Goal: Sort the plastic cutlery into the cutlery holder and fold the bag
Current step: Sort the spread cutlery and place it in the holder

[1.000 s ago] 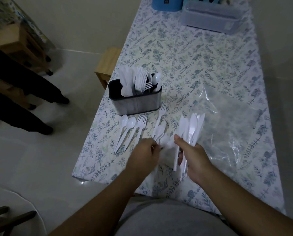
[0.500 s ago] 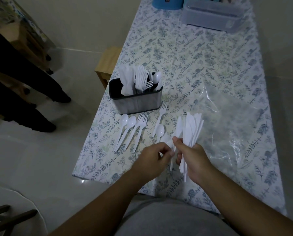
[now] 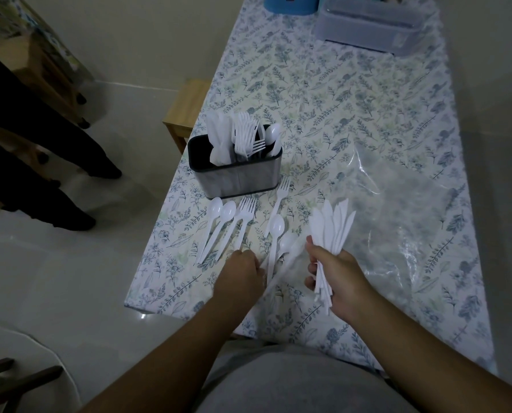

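Note:
My right hand [image 3: 338, 275] grips a fanned bundle of white plastic knives [image 3: 332, 225] just above the table's near part. My left hand [image 3: 243, 272] is down at the handle ends of the loose cutlery, fingers curled, pinching a blurred white knife [image 3: 284, 263]. Two spoons [image 3: 219, 216] and two forks [image 3: 244, 213] lie side by side in front of the dark cutlery holder [image 3: 237, 177]. Another fork [image 3: 282, 190] and two spoons [image 3: 277, 228] lie to their right. The holder has knives, forks and spoons standing in it. The clear plastic bag [image 3: 406, 222] lies flat on the right.
The floral tablecloth [image 3: 323, 93] covers a long table. A blue container [image 3: 290, 3] and a clear lidded box [image 3: 368, 25] stand at the far end. A wooden stool [image 3: 186, 108] sits by the left edge. A person's dark legs [image 3: 40, 162] stand on the floor at left.
My left hand went over to the bundle in my right hand, then came back down left to the loose cutlery. The bundle shifted slightly right.

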